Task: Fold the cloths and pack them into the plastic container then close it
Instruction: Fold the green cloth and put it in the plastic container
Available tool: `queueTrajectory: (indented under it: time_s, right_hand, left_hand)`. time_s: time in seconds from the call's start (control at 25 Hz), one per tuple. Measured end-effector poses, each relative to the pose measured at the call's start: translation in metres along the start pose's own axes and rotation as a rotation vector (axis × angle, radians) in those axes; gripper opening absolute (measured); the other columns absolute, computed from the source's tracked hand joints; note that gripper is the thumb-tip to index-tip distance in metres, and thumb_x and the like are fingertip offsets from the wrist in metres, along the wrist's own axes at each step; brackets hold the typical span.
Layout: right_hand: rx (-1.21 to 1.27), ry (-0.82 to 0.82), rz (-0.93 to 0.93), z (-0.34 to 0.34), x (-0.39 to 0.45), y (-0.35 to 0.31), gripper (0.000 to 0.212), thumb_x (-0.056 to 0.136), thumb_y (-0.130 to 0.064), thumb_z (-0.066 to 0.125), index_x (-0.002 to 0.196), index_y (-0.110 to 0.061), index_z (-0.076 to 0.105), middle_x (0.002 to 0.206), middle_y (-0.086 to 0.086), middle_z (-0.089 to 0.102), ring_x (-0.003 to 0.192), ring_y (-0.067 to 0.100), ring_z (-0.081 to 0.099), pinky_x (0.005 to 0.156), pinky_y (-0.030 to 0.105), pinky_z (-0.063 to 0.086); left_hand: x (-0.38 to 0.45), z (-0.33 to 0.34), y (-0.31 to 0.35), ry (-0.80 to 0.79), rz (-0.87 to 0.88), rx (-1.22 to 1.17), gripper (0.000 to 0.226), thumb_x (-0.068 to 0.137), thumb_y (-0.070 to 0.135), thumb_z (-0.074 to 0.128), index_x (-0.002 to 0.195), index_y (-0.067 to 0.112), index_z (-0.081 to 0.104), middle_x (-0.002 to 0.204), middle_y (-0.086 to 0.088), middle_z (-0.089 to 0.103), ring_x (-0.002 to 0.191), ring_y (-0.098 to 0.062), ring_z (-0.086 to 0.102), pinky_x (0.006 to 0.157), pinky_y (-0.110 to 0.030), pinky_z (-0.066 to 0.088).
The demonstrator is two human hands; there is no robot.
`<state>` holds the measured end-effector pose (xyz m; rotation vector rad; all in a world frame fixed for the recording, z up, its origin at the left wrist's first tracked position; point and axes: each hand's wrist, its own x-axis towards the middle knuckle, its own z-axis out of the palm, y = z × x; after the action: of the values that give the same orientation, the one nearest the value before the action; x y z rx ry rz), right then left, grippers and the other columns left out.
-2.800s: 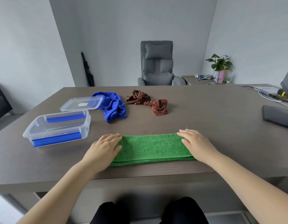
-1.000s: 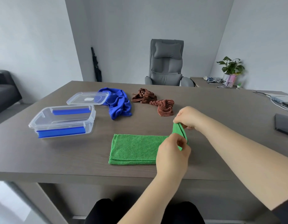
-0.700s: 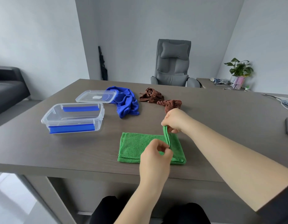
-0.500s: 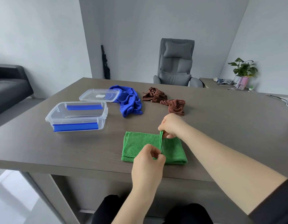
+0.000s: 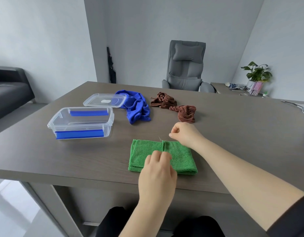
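While the green cloth (image 5: 163, 156) lies folded on the table (image 5: 233, 134), both hands pinch its raised fold, left hand (image 5: 158, 175) near edge, right hand (image 5: 183, 135) far edge; container (image 5: 81, 123) left of cloth, uncovered.

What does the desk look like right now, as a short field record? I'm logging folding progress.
green terry cloth: on the desk's near edge, its right part folded over the middle
left hand: fingers curled at the fold edge
right hand: curled at the cloth's far edge
clear plastic container: open, nothing in it
clear lid: lying behind it
blue cloth: unfolded
two brown cloths: crumpled
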<state>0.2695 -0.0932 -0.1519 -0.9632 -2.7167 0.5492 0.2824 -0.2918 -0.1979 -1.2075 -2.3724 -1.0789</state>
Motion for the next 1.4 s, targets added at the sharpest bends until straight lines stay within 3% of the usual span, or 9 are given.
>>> queueTrajectory:
  time_s: [0.16, 0.32, 0.6, 0.72, 0.84, 1.08, 1.24, 1.32, 1.4]
  right_hand:
    - [-0.069, -0.053, -0.033, -0.001, -0.006, 0.028, 0.014, 0.082, -0.037, 0.069, 0.085, -0.023, 0.069, 0.079, -0.011, 0.062, 0.082, 0.013, 0.06, 0.07, 0.025, 0.044]
    - [-0.088, -0.108, -0.008, -0.002, -0.013, 0.04, 0.018, 0.085, -0.038, 0.067, 0.089, -0.021, 0.07, 0.088, -0.004, 0.068, 0.087, 0.016, 0.062, 0.073, 0.026, 0.045]
    - [-0.059, -0.084, 0.15, -0.012, -0.054, 0.062, 0.017, 0.088, -0.031, 0.064, 0.08, -0.016, 0.065, 0.075, -0.003, 0.064, 0.078, 0.019, 0.059, 0.055, 0.023, 0.036]
    - [-0.026, -0.014, 0.205, -0.012, -0.085, 0.07, 0.023, 0.086, -0.03, 0.063, 0.067, -0.019, 0.057, 0.074, 0.0, 0.067, 0.075, 0.02, 0.061, 0.057, 0.025, 0.039]
    - [-0.022, 0.019, 0.205, -0.007, -0.113, 0.064, 0.024, 0.086, -0.034, 0.06, 0.066, -0.021, 0.055, 0.07, -0.003, 0.065, 0.074, 0.02, 0.062, 0.061, 0.029, 0.042]
    - [-0.029, -0.004, 0.1, 0.015, -0.135, 0.033, 0.023, 0.087, -0.038, 0.054, 0.071, -0.022, 0.054, 0.069, -0.006, 0.059, 0.071, 0.019, 0.057, 0.058, 0.031, 0.037]
    - [-0.07, 0.141, -0.071, 0.023, -0.14, 0.027, 0.014, 0.086, -0.04, 0.058, 0.088, -0.027, 0.053, 0.089, -0.012, 0.054, 0.085, 0.011, 0.051, 0.069, 0.027, 0.039]
    - [-0.033, 0.218, -0.274, 0.024, -0.14, 0.03, 0.03, 0.087, -0.046, 0.057, 0.11, -0.027, 0.057, 0.11, -0.013, 0.054, 0.104, 0.008, 0.047, 0.087, 0.023, 0.04]
    - [-0.022, 0.086, -0.423, 0.022, -0.139, 0.035, 0.057, 0.087, -0.063, 0.046, 0.132, -0.028, 0.051, 0.137, -0.014, 0.046, 0.129, 0.003, 0.037, 0.107, 0.022, 0.029]
  left_hand:
    - [-0.004, 0.015, 0.023, -0.068, 0.254, 0.051, 0.01, 0.072, 0.016, 0.065, 0.08, 0.018, 0.061, 0.081, 0.002, 0.057, 0.076, -0.024, 0.055, 0.057, -0.037, 0.049]
    - [-0.011, 0.027, 0.043, -0.204, 0.256, 0.179, 0.032, 0.062, 0.041, 0.078, 0.076, 0.022, 0.057, 0.077, 0.005, 0.056, 0.071, -0.019, 0.058, 0.053, -0.03, 0.048]
    - [-0.012, 0.025, 0.034, -0.221, 0.237, 0.202, 0.034, 0.06, 0.035, 0.082, 0.075, 0.019, 0.056, 0.077, 0.004, 0.056, 0.069, -0.019, 0.057, 0.051, -0.03, 0.049]
    - [-0.003, 0.02, 0.008, -0.235, 0.304, 0.139, 0.017, 0.076, 0.027, 0.064, 0.088, 0.016, 0.059, 0.092, 0.003, 0.057, 0.088, -0.02, 0.055, 0.065, -0.036, 0.052]
    - [0.01, 0.005, -0.024, -0.308, 0.432, 0.084, 0.026, 0.082, 0.032, 0.05, 0.103, 0.019, 0.058, 0.102, 0.006, 0.055, 0.1, -0.017, 0.05, 0.084, -0.032, 0.047]
    - [0.031, -0.029, -0.07, -0.423, 0.514, 0.076, 0.022, 0.085, 0.026, 0.049, 0.102, 0.02, 0.06, 0.104, 0.008, 0.063, 0.096, -0.015, 0.058, 0.084, -0.029, 0.048]
    - [0.008, -0.042, -0.083, -0.332, 0.55, 0.099, 0.017, 0.086, 0.025, 0.054, 0.099, 0.019, 0.063, 0.092, 0.009, 0.066, 0.083, -0.017, 0.061, 0.071, -0.031, 0.052]
    - [-0.004, -0.041, -0.083, -0.282, 0.548, 0.091, 0.015, 0.087, 0.026, 0.056, 0.098, 0.02, 0.064, 0.089, 0.01, 0.065, 0.081, -0.016, 0.061, 0.07, -0.032, 0.052]
    - [-0.007, -0.04, -0.082, -0.246, 0.547, 0.085, 0.015, 0.087, 0.027, 0.057, 0.098, 0.02, 0.064, 0.09, 0.01, 0.065, 0.083, -0.015, 0.06, 0.072, -0.033, 0.052]
